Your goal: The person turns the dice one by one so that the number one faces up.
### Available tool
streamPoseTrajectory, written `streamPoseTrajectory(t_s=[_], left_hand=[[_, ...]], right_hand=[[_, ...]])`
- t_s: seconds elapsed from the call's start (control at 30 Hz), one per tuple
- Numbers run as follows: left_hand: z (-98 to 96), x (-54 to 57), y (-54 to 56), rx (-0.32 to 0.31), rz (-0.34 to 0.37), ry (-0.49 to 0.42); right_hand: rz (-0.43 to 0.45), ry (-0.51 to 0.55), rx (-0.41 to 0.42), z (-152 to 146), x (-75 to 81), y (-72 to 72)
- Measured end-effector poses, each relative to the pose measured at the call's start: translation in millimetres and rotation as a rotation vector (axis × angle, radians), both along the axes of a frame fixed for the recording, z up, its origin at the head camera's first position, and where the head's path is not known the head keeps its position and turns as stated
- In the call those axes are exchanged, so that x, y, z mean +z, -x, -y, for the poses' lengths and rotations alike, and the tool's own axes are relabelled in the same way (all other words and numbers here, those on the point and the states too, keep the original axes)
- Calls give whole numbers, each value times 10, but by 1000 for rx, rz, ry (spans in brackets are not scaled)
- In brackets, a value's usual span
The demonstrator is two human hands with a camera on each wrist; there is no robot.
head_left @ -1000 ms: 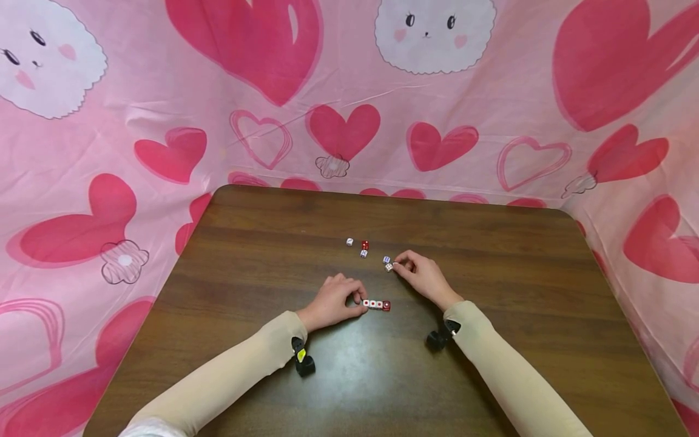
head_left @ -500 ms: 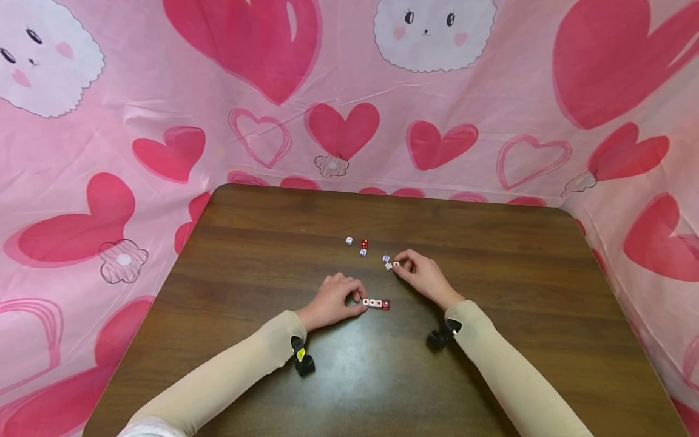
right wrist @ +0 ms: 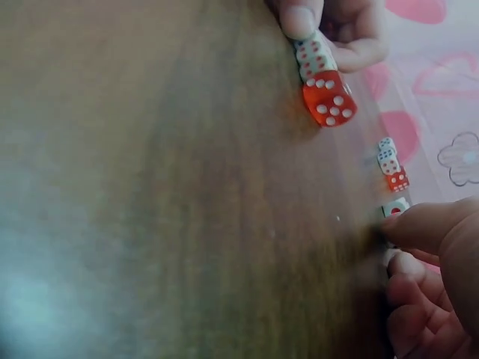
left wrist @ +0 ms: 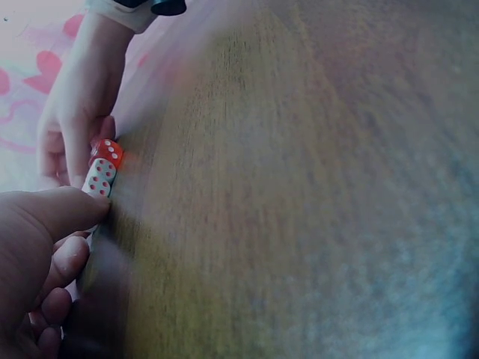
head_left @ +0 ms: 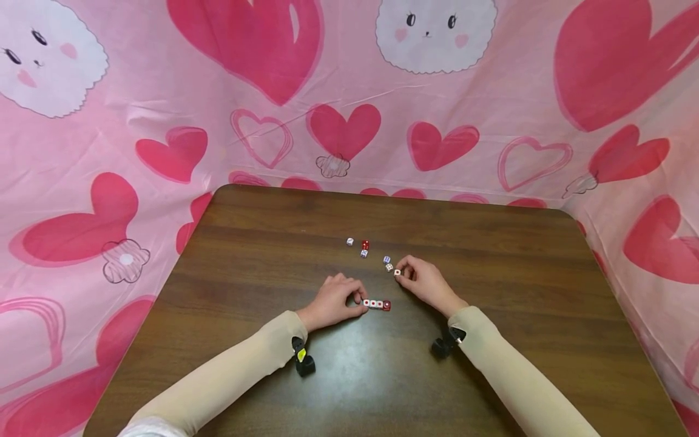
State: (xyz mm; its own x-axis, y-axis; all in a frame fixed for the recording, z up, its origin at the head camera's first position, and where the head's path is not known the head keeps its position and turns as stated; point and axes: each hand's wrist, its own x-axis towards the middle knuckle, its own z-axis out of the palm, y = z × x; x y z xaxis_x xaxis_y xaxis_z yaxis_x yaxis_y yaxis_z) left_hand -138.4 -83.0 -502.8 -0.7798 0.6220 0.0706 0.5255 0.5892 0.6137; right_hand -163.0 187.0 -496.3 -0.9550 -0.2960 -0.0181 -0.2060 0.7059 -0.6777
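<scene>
Near the middle of the table, a short row of dice holds three white dice (head_left: 373,303) and a red die (head_left: 386,305) at its right end, single dots up. My left hand (head_left: 334,301) pinches the row's left end between thumb and fingers. In the left wrist view the thumb (left wrist: 75,209) covers part of the white dice. Farther back and to the right, my right hand (head_left: 428,280) pinches a separate white die (head_left: 397,272) with a red dot on its upper face. That die (right wrist: 394,209) is partly behind the thumb in the right wrist view.
Two loose white dice, one with blue dots (head_left: 386,259) and one with dark dots (head_left: 389,267), lie beside the right fingertips. Farther back are a red die (head_left: 365,244), a white die touching it (head_left: 364,253) and another white die (head_left: 350,241). Pink heart-patterned cloth (head_left: 349,79) surrounds the table.
The white die in my right fingers has come into view and now shows its red dot upward. My right hand has shifted slightly nearer with it. The left hand stays at the row.
</scene>
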Motion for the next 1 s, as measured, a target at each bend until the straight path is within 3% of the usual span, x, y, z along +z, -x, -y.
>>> streamPoseTrajectory(t_s=[0.5, 1.0], left_hand=[[-9, -47, -6, 3, -27, -6], [-6, -45, 1, 2, -18, -12]], right_hand=[[-27, -68, 98, 0, 18, -298], [-200, -35, 248, -39, -60, -487]])
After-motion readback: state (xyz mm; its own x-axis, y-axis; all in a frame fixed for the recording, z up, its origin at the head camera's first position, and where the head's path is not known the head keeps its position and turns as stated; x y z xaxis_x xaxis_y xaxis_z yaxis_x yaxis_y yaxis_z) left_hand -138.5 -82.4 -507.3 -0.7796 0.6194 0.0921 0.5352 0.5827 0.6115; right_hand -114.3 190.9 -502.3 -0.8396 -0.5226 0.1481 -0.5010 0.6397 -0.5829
